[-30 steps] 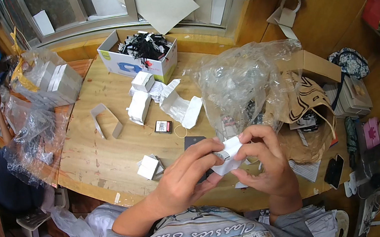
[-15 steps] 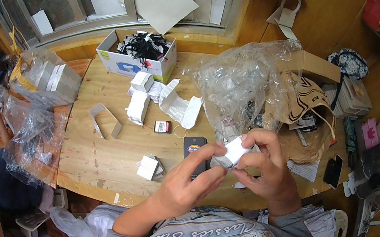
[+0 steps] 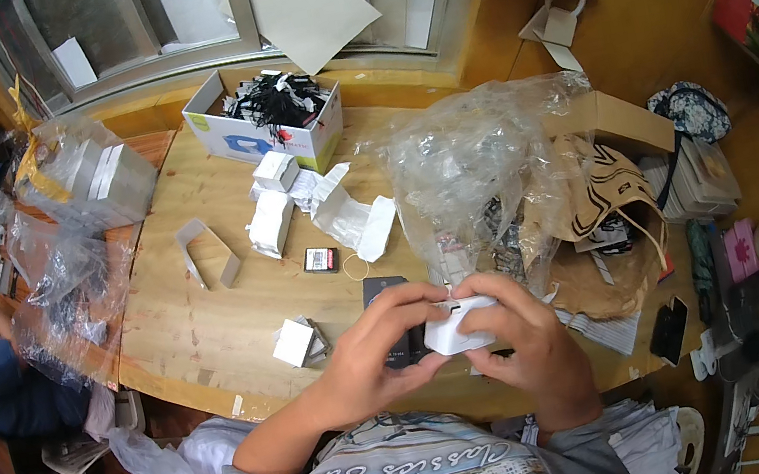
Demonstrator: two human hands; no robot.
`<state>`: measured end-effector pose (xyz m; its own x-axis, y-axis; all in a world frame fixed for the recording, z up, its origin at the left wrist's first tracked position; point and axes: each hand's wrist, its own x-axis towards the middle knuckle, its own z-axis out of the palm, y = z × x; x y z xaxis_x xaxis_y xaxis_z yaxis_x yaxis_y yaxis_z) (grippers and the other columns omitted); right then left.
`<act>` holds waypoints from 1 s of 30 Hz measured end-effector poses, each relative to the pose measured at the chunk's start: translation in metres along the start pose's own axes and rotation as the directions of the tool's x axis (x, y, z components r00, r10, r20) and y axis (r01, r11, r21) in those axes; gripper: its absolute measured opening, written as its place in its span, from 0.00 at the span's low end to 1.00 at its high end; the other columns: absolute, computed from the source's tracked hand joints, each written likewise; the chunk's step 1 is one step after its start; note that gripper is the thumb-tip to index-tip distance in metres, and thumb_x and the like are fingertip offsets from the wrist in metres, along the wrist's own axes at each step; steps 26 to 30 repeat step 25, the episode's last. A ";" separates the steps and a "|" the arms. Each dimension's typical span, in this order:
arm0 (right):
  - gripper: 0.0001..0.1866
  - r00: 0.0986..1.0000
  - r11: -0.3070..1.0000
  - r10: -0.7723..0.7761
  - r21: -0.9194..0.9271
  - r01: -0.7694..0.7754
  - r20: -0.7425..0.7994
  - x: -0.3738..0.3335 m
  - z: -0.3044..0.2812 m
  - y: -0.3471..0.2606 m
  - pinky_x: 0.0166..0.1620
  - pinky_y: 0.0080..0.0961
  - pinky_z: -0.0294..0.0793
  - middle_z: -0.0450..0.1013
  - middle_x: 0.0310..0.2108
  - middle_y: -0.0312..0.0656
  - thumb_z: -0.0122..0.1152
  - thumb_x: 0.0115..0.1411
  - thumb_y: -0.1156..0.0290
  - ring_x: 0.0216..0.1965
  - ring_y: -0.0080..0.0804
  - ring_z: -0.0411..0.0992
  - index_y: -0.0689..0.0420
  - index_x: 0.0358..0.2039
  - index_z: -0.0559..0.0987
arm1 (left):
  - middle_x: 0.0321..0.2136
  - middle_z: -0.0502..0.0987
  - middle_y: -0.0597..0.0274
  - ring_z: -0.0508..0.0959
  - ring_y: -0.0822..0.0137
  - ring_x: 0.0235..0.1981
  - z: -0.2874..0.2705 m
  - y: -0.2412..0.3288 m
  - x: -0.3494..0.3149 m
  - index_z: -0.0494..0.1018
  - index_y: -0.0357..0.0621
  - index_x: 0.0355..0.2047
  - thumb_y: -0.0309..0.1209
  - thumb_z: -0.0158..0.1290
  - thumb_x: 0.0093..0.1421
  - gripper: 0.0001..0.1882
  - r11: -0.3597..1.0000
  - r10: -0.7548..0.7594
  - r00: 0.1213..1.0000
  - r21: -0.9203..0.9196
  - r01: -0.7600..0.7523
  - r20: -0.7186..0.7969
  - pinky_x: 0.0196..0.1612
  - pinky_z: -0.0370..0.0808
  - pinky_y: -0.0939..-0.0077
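Note:
A small white paper-wrapped packet (image 3: 457,330) is held up in front of me, above the table's near edge. My left hand (image 3: 369,348) closes on its left side, fingers along the top. From the right, my right hand (image 3: 528,341) grips it with bent fingers and thumb. A dark slit shows at the packet's upper edge; its contents are hidden. Behind my left fingers, partly covered, lies a stack of black tags (image 3: 383,290). To the left is a small stack of white and dark cards (image 3: 297,342). A small black tag stack (image 3: 321,260) lies farther off beside a rubber band (image 3: 357,267).
White wrapped packets (image 3: 271,224) and torn white paper (image 3: 362,225) lie mid-table. A box (image 3: 207,123) of black cords stands behind, a bent paper strip (image 3: 212,251) left. Clear plastic (image 3: 455,147) and a bag (image 3: 601,284) crowd the right. Another person (image 3: 4,379) sits far left.
The packet has been turned in my hands, so a broader white face now shows. My left fingers have moved over its top. The whole view has shifted slightly.

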<state>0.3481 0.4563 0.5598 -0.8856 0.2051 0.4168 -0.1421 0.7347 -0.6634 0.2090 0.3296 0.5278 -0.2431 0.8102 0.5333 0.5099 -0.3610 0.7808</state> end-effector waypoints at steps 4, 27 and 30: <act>0.18 0.923 0.977 0.160 -0.080 -0.199 -0.351 -0.014 -0.022 0.028 0.39 0.30 0.68 0.67 0.34 0.46 0.59 0.38 0.82 0.37 0.44 0.68 0.58 0.32 0.69 | 0.53 0.54 0.48 0.65 0.52 0.46 0.006 -0.018 0.023 0.70 0.48 0.40 0.31 0.62 0.39 0.24 0.941 0.048 0.999 0.335 -0.047 0.007 0.46 0.66 0.62; 0.30 0.782 0.619 0.618 -0.563 -0.547 -0.081 0.129 0.044 0.265 0.49 0.36 0.63 0.68 0.42 0.53 0.50 0.48 0.72 0.45 0.45 0.67 0.60 0.53 0.58 | 0.51 0.54 0.57 0.67 0.78 0.22 0.021 -0.068 0.071 0.56 0.43 0.54 0.12 0.52 0.41 0.37 0.945 -0.269 0.946 0.138 0.296 -0.183 0.23 0.68 0.89; 0.30 0.782 0.619 0.618 -0.563 -0.547 -0.081 0.129 0.044 0.265 0.49 0.36 0.63 0.68 0.42 0.53 0.50 0.48 0.72 0.45 0.45 0.67 0.60 0.53 0.58 | 0.51 0.54 0.57 0.67 0.78 0.22 0.021 -0.068 0.071 0.56 0.43 0.54 0.12 0.52 0.41 0.37 0.945 -0.269 0.946 0.138 0.296 -0.183 0.23 0.68 0.89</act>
